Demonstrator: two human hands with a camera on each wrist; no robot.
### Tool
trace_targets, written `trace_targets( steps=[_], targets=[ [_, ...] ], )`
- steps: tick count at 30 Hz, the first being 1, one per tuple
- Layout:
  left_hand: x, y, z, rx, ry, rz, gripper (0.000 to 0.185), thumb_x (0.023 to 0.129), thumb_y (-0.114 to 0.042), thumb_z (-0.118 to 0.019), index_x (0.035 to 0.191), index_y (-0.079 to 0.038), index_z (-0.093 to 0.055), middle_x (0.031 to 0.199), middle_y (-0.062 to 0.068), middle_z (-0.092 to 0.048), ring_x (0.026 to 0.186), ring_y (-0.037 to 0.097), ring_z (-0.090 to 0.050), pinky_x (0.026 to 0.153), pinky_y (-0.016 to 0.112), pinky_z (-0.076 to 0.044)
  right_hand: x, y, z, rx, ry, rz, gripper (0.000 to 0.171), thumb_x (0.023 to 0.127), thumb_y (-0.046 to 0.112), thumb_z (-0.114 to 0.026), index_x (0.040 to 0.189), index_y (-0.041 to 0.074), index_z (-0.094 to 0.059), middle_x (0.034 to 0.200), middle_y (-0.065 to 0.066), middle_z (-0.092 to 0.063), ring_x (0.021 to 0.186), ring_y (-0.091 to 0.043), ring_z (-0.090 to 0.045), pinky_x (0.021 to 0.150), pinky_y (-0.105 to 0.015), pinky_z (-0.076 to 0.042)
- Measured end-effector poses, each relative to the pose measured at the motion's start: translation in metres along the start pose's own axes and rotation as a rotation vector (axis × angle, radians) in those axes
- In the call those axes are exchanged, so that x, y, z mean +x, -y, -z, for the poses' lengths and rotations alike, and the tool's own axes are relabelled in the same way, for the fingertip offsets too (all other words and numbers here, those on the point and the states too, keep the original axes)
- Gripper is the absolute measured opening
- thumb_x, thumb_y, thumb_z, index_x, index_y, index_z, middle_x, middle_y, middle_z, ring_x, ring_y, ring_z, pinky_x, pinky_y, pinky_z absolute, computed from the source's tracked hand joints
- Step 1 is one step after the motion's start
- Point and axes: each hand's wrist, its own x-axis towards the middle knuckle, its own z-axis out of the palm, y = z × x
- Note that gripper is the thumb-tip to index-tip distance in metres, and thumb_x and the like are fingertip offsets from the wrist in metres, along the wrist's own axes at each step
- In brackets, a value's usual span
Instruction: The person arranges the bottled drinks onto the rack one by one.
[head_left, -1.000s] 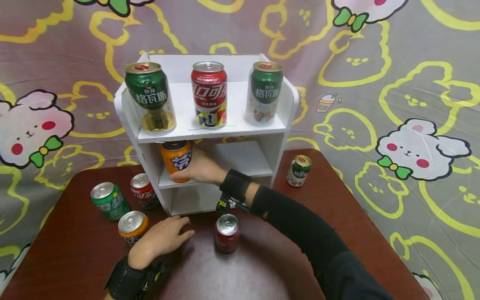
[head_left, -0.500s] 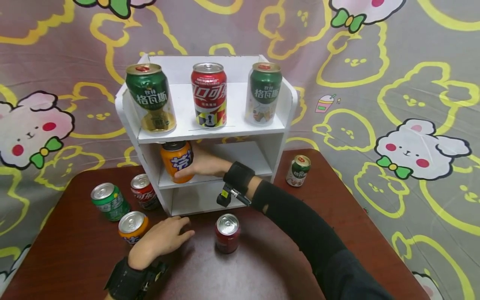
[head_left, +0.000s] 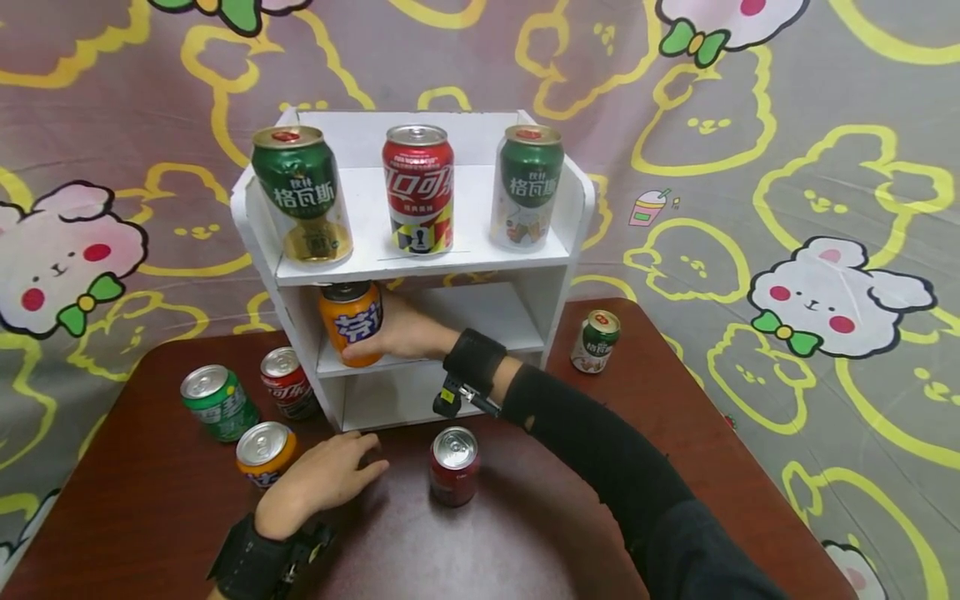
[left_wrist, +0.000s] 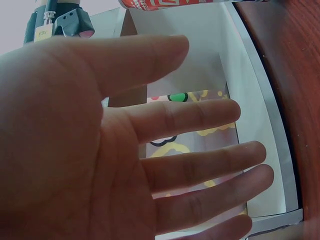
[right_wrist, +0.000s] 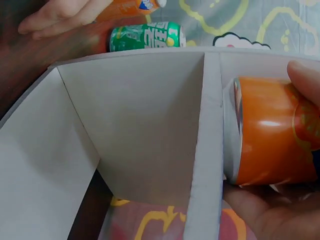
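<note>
Orange aluminium soda can with blue lettering [head_left: 351,322] is standing upright at the left end of the middle shelf of the small white three-tier shelf unit [head_left: 558,287], and the right hand [head_left: 408,331] is gripping it from the right, fingers and thumb curling round its side. In the right wrist view the same can [right_wrist: 272,131] is sitting tight against the shelf board, with the thumb under it and a fingertip over it.

The left hand [head_left: 318,482] is lying palm down on the dark red-brown wooden table [head_left: 675,433], fingers spread and relaxed, holding nothing; the left wrist view is showing its fingers [left_wrist: 190,165] stretched out straight in front of the shelf unit. Just beside this hand, to its left, a second orange can [head_left: 265,452] is standing on the table, and a dark red can with a silver top [head_left: 453,465] is standing near it on the other side.

On the top shelf three tall cans are standing in a row: a green and gold can [head_left: 302,194], a red cola can [head_left: 417,189] and a green and white can [head_left: 529,187]. Left of the unit a bright green can [head_left: 219,402] and a small red cola can [head_left: 287,382] are standing on the table; right of it, well apart, a small green and white can [head_left: 595,341] is standing alone. A grey cloth with yellow and pink rabbit figures [head_left: 825,192] is hanging behind.
</note>
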Motion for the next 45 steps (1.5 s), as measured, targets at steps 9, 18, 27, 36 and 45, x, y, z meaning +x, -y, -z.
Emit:
trace_targets(
  steps=[9, 18, 27, 36, 45],
  targets=[
    [-0.001, 0.001, -0.001, -0.008, -0.006, -0.007, 0.044, 0.092, -0.037, -0.060, 0.120, -0.003, -0.061, 0.116, 0.015, -0.059, 0.107, 0.033, -0.057, 0.090, 0.055, -0.042, -0.003, 0.006, -0.011, -0.109, -0.104, -0.027, 0.073, 0.072, 0.023, -0.084, 0.131, 0.012, -0.043, 0.110, 0.003, -0.059, 0.094, -0.005, -0.058, 0.084, -0.018, -0.044],
    [-0.001, 0.002, -0.001, -0.008, -0.005, -0.001, 0.044, 0.092, -0.037, -0.061, 0.120, -0.004, -0.061, 0.115, 0.014, -0.060, 0.105, 0.032, -0.057, 0.089, 0.054, -0.043, -0.001, 0.010, -0.012, -0.145, -0.090, -0.045, 0.077, 0.073, 0.029, -0.083, 0.135, 0.013, -0.040, 0.113, 0.004, -0.057, 0.097, -0.004, -0.056, 0.086, -0.017, -0.042],
    [-0.002, 0.002, -0.001, 0.011, -0.023, 0.004, 0.042, 0.090, -0.038, -0.063, 0.117, -0.005, -0.062, 0.112, 0.012, -0.061, 0.102, 0.030, -0.059, 0.087, 0.052, -0.045, 0.006, 0.005, 0.003, 0.110, 0.097, 0.029, 0.082, 0.075, 0.003, -0.078, 0.141, 0.009, -0.029, 0.124, -0.006, -0.052, 0.107, -0.011, -0.055, 0.093, -0.021, -0.042],
    [0.000, 0.001, -0.001, 0.012, -0.015, 0.007, 0.042, 0.089, -0.037, -0.064, 0.117, -0.005, -0.062, 0.111, 0.012, -0.062, 0.101, 0.030, -0.059, 0.087, 0.052, -0.045, 0.006, -0.003, 0.005, 0.109, 0.086, -0.004, 0.078, 0.075, 0.002, -0.079, 0.139, 0.006, -0.034, 0.122, -0.006, -0.054, 0.106, -0.010, -0.055, 0.093, -0.021, -0.042],
    [0.001, 0.002, -0.001, -0.006, -0.002, 0.012, 0.044, 0.089, -0.039, -0.064, 0.118, -0.005, -0.062, 0.111, 0.011, -0.061, 0.100, 0.029, -0.059, 0.086, 0.053, -0.045, 0.006, -0.003, -0.002, 0.012, 0.034, 0.056, 0.081, 0.074, 0.011, -0.081, 0.140, 0.008, -0.033, 0.121, -0.003, -0.055, 0.104, -0.007, -0.055, 0.092, -0.019, -0.042]
  ],
)
